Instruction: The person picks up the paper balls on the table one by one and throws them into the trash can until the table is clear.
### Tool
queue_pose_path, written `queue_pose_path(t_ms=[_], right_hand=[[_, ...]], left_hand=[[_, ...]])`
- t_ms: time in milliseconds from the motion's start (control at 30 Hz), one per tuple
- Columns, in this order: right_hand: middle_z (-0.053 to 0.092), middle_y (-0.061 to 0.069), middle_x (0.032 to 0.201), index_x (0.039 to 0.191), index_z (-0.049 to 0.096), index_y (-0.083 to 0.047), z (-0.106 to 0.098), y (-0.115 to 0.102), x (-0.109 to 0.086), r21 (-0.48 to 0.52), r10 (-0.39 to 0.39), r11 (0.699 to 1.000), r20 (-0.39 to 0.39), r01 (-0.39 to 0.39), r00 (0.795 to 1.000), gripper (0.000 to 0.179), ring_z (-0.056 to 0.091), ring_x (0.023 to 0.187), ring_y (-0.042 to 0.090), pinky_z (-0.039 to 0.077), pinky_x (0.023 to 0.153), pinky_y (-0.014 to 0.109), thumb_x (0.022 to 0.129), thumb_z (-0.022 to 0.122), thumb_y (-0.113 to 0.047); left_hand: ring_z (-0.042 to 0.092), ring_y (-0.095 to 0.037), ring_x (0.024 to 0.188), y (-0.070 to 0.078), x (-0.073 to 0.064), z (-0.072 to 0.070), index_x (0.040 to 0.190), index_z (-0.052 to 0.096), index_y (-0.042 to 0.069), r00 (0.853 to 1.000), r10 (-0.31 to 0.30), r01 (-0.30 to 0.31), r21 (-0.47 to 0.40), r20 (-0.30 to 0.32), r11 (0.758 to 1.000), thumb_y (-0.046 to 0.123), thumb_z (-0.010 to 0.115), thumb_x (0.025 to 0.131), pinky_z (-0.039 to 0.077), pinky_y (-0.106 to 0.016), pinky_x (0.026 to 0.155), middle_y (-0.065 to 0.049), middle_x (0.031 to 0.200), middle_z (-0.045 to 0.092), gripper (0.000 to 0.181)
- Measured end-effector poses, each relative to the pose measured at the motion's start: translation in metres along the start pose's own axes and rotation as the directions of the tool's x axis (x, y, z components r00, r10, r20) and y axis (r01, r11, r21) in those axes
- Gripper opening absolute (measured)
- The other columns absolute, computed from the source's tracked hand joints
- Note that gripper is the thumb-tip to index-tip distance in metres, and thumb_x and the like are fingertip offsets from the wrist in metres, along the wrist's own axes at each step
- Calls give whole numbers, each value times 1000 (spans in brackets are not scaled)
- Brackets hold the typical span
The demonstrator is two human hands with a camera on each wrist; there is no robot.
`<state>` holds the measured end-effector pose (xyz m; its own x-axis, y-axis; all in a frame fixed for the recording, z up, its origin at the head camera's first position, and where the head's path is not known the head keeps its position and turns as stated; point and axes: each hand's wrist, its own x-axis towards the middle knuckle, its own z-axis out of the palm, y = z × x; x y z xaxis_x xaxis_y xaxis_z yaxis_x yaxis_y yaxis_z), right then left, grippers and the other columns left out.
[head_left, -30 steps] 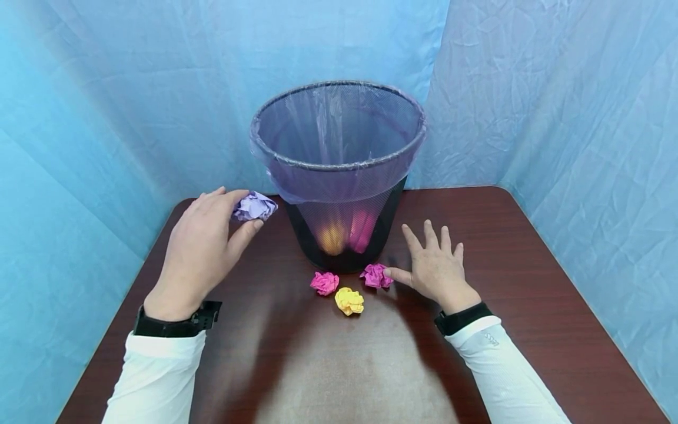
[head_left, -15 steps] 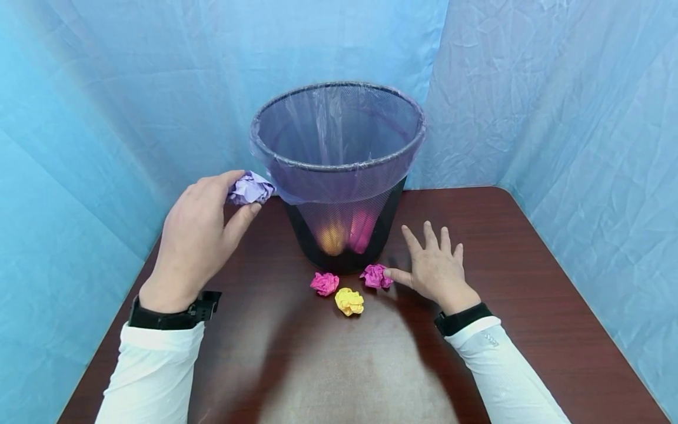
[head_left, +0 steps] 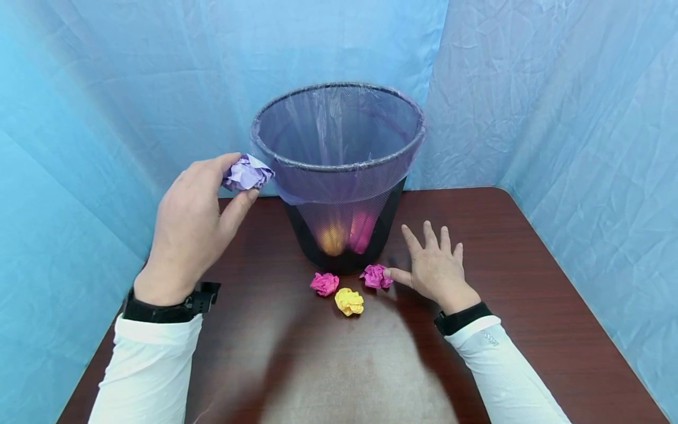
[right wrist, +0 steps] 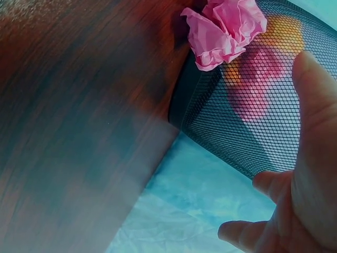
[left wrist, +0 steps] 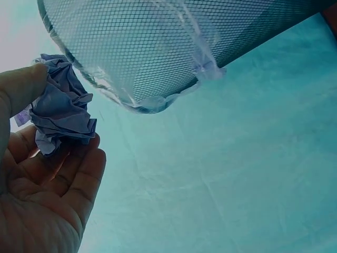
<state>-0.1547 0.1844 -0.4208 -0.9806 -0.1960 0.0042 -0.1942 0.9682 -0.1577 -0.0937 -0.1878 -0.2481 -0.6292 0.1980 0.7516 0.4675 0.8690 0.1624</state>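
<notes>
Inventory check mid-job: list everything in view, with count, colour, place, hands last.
Mesh bin: 1, black, on the table
Liner: 1, purple, over its rim
Held paper ball: 1, lavender, beside the bin
Nearest ball: 1, yellow, before the bin
Pink ball: 1, pink, before the bin
Magenta ball: 1, magenta, before the bin
Shapes inside: at least 2, orange, pink, behind mesh
Table: 1, reddish-brown, beneath
Cloth: count unclear, blue, around
Wristbands: 2, black, wrists
Sleeves: 2, white, forearms
Left hand: 1, pinching lavender ball
Right hand: 1, fingers spread, beside bin

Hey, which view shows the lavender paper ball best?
The left wrist view: the lavender paper ball appears largest there, folds distinct. The head view shows it smaller, pinched in the left hand; the right wrist view doesn't show it.
</notes>
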Motion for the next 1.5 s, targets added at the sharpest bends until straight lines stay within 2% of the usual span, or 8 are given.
queue_pose_path(t_ms=[233, 533, 700, 933, 1167, 1500], right_hand=[[16, 31, 170, 168, 21, -24, -4, -1, 2, -12, -9, 1000, -9, 9, 1000, 109, 12, 153, 61, 16, 112, 84, 85, 60, -83], [18, 30, 169, 168, 22, -25, -16, -1, 7, -19, -13, 1000, -48, 12, 999, 115, 14, 153, 61, 19, 111, 84, 80, 52, -93], [17, 30, 170, 168, 21, -25, -27, -3, 11, -14, -9, 1000, -57, 8, 998, 115, 12, 153, 61, 18, 112, 84, 80, 56, -90], [15, 30, 170, 169, 18, -26, -44, -3, 13, 0, 1, 1000, -55, -1, 998, 114, 8, 154, 61, 15, 112, 84, 81, 57, -88], [13, 31, 170, 169, 15, -26, -56, -3, 12, 0, 2, 1000, -60, -2, 998, 115, 7, 154, 62, 13, 112, 84, 82, 55, -89], [12, 31, 170, 169, 16, -26, -72, -4, 12, 10, 0, 1000, -83, 0, 997, 113, 6, 154, 62, 13, 112, 85, 83, 56, -87]], left_hand=[[67, -37, 108, 4, 9, -5, 138, 63, -2, 1000, 16, -16, -3, -17, 1000, 15, 79, 94, 55, -55, 92, -21, 123, 71, 50], [66, -36, 111, 10, 19, -7, 139, 62, 0, 999, 33, -33, -12, -33, 999, 18, 77, 96, 53, -53, 94, -19, 125, 72, 49], [66, -37, 109, 11, 24, -6, 139, 62, 0, 997, 50, -51, -20, -53, 998, 18, 76, 96, 52, -53, 92, -19, 124, 72, 48], [66, -35, 111, 15, 32, -5, 140, 62, 1, 999, 39, -39, -12, -35, 999, 21, 77, 96, 53, -52, 91, -18, 128, 71, 51], [66, -35, 111, 19, 39, -2, 141, 62, 1, 997, 58, -59, -10, -52, 998, 22, 77, 96, 54, -53, 92, -18, 128, 71, 51], [66, -35, 113, 23, 47, 2, 142, 61, 2, 997, 62, -62, 2, -40, 998, 25, 75, 98, 54, -52, 93, -18, 129, 71, 52]])
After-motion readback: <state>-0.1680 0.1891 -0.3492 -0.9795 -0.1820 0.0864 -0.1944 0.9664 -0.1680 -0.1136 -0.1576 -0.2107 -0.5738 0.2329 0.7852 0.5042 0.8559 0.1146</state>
